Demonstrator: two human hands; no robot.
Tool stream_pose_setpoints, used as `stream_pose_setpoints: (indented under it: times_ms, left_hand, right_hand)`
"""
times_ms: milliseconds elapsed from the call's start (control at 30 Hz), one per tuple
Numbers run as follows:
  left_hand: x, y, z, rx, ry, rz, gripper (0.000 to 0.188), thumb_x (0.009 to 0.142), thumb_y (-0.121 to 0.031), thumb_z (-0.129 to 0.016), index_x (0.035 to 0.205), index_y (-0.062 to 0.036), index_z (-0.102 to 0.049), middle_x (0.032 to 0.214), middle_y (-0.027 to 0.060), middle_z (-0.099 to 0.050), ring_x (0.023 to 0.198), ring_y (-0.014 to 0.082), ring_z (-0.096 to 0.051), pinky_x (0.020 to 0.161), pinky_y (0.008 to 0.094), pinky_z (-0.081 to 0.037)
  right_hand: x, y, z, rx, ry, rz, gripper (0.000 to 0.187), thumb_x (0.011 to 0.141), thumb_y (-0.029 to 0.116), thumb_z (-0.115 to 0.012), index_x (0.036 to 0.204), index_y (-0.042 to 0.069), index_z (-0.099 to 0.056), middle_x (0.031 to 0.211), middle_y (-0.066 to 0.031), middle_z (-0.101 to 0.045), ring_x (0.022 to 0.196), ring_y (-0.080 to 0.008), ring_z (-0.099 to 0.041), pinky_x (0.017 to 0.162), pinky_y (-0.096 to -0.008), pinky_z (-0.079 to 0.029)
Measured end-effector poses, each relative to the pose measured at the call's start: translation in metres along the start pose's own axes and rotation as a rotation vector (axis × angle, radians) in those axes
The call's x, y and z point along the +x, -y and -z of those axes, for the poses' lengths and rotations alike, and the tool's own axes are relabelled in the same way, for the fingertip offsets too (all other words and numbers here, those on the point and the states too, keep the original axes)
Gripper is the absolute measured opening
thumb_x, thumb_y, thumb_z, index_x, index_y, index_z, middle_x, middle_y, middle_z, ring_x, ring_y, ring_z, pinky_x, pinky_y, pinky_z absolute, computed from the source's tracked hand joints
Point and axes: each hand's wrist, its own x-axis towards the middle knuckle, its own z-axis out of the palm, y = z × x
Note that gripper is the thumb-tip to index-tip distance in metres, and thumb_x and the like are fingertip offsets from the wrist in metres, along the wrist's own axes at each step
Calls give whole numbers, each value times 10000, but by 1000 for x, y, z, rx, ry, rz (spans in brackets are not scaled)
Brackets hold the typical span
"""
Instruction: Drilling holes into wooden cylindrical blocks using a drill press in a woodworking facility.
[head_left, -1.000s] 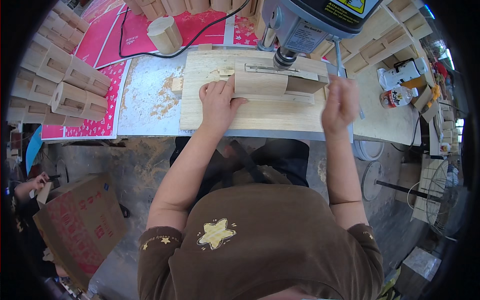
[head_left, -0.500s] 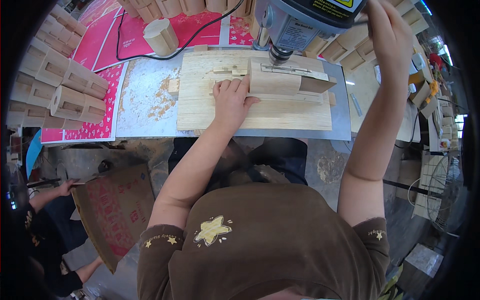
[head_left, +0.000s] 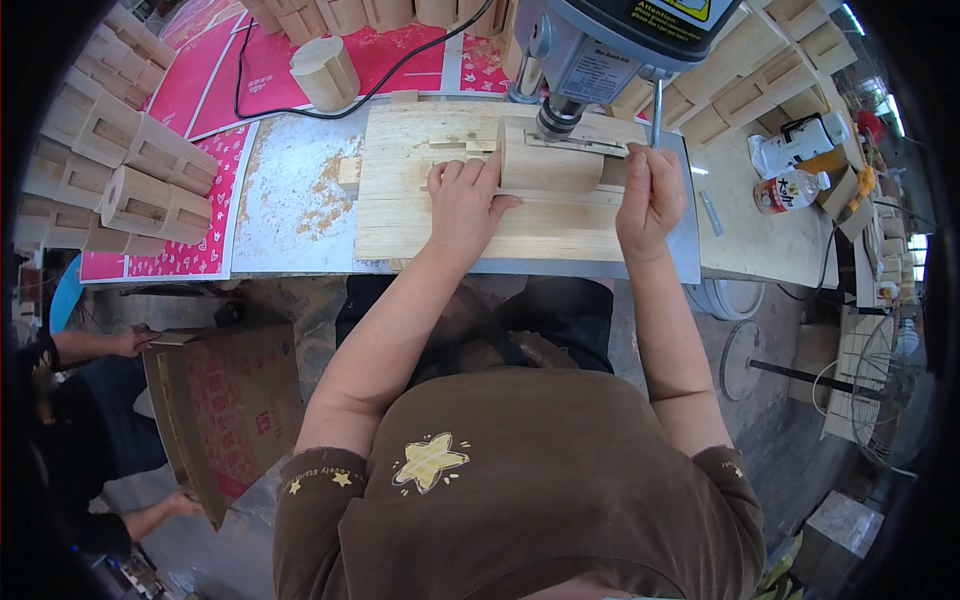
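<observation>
A pale wooden cylinder (head_left: 550, 167) lies on its side on a wooden board (head_left: 430, 235), a slotted strip along its top. My left hand (head_left: 468, 200) presses against its left end, fingers bent together and thumb stretched along the near side. Above it hangs the chuck (head_left: 557, 122) of a blue-grey bench drill (head_left: 615, 45); the chuck is close to the slot, and the bit's tip cannot be made out. My right hand (head_left: 652, 200) is closed round the lower end of the drill's metal lever (head_left: 657, 115), just right of the cylinder.
Stacked wooden cylinders with slots (head_left: 150, 205) stand at left; one stands alone (head_left: 325, 75) beside a black cable (head_left: 400, 62). Sawdust covers the metal tabletop (head_left: 285, 190). At right are a bottle (head_left: 790, 192) and a fan (head_left: 885, 390). At lower left, a person handles a cardboard box (head_left: 235, 410).
My right hand has come down and inward from the upper right, bringing the lever with it. The chuck sits slightly lower. My left hand stays put. The other person's box has tilted slightly.
</observation>
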Motion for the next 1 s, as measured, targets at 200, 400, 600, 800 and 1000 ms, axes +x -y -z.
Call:
stream_pose_setpoints:
  times_ms: [200, 400, 600, 800, 1000]
  left_hand:
    - [-3, 3, 1, 13, 12, 25, 619, 639, -310, -758, 1167, -47, -569, 835, 40, -554, 861, 233, -508, 869, 407, -313]
    - [8, -3, 0, -250, 38, 189, 545, 579, -305, -802, 1048, -81, -640, 868, 39, -564, 894, 228, -526, 860, 405, -299]
    - [15, 16, 4, -299, 125, 116, 481, 573, -304, -805, 974, -84, -657, 842, 35, -579, 869, 219, -545, 851, 381, -290]
    - [13, 38, 51, -513, 150, 184, 394, 546, -130, -813, 900, -48, -658, 808, 59, -598, 735, 189, -572, 710, 299, -433]
    - [-24, 84, 154, -763, 46, 737, 228, 671, -95, -802, 812, -14, -643, 667, -45, -526, 591, 48, -480, 580, 212, -410]
  right_hand:
    - [110, 34, 35, -118, -16, -103, 149, 901, 105, -516, 873, 0, -619, 722, -86, -587, 621, -173, -525, 591, -267, -407]
    - [198, -45, 2, -161, 86, 0, 287, 900, 234, -494, 854, -29, -600, 722, -141, -597, 739, -160, -567, 672, -281, -439]
    - [98, -28, 12, 46, 212, -240, 297, 957, 221, -435, 1178, 43, -522, 877, -77, -581, 790, -181, -548, 699, -323, -423]
    - [-1, -35, 33, -351, 643, -18, 252, 790, 179, -643, 1015, 86, -582, 884, -83, -583, 906, -279, -555, 870, -411, -368]
    - [-12, -10, 49, -325, 681, -65, 251, 757, 183, -665, 973, 83, -585, 870, -66, -568, 875, -261, -538, 854, -399, -345]
